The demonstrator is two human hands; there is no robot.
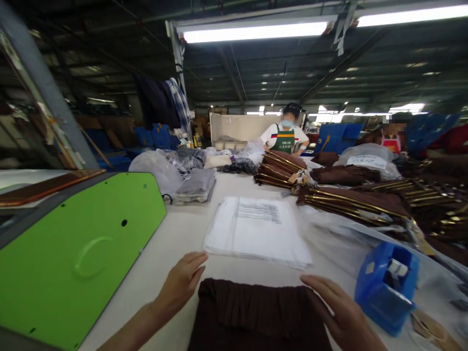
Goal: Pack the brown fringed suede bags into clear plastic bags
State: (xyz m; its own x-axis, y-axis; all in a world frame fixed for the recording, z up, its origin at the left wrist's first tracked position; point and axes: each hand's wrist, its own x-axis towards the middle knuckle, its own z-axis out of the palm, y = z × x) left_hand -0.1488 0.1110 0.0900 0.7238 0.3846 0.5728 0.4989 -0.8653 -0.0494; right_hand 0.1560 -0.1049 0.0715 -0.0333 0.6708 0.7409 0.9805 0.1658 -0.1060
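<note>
A dark brown pleated garment [256,314] lies flat on the white table [175,234] right in front of me. My left hand [181,285] rests flat at its upper left corner, fingers together and holding nothing. My right hand [336,312] lies at the garment's upper right edge, fingers stretched and touching the cloth. Just beyond the garment sits a stack of clear plastic bags with printed text [258,229].
A green machine cover [76,258] fills the left. A blue tape dispenser [387,287] stands at my right. Piles of brown folded garments with gold trim [351,200] cover the right side. Bagged items [197,185] lie further back. Two people [287,134] work at the far end.
</note>
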